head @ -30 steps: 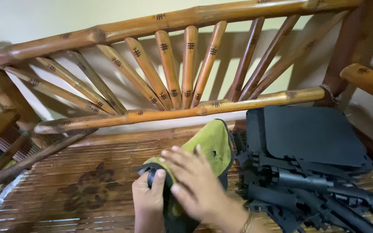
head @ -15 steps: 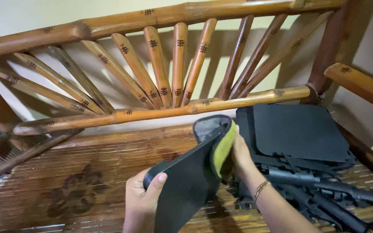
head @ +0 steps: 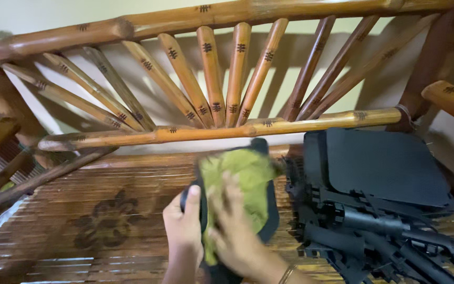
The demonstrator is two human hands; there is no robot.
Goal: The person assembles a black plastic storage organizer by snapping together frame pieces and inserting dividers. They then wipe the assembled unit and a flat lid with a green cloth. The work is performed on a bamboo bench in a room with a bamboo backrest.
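Observation:
A flat black plastic panel (head: 269, 218) is held up over the bamboo bench seat (head: 101, 210). My left hand (head: 184, 223) grips its lower left edge, thumb on the front. My right hand (head: 235, 229), blurred by motion, presses a green cloth (head: 240, 184) flat against the panel's face. The cloth covers most of the panel, so only the black rim shows at the top and right. A bracelet sits on my right wrist.
A pile of black plastic parts (head: 379, 194) lies on the right of the seat, close to the panel. The bamboo backrest (head: 222, 84) with fanned slats stands behind. An armrest (head: 450, 100) juts out at the right, another at the far left.
The panel has turned from edge-on to face me. My right hand has come from its far side onto the front, pressing the green cloth over it. The view has shifted slightly.

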